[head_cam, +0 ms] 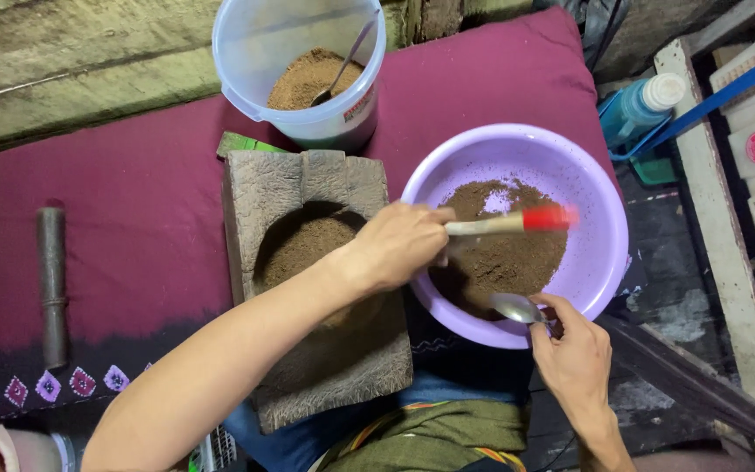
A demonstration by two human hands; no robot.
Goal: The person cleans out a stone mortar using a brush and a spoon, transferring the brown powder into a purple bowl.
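Biggest thing in view is the maroon cloth (133,201), soft and matte, with a little diamond pattern along its dark lower hem. On it sits the wooden mortar (312,288), a rough, grey, cracked block with a rounded hollow packed with brown powder. Right beside it, touching its edge, is the lilac plastic basin (600,218), smooth and round, holding a loose heap of the same grainy powder (504,249). Behind the mortar stands a clear plastic tub (299,65), powder in the bottom and a metal spoon leaning inside. A dark cylindrical pestle (51,288) lies well apart on the left. Now the hands: the left hand (399,245) reaches over the mortar, fingers closed around a brush (509,221) with a pale handle and red band, held across the basin; its bristle end is hidden, probably under the hand. The right hand (574,358) pinches a shiny metal spoon (516,308) at the basin's near rim.
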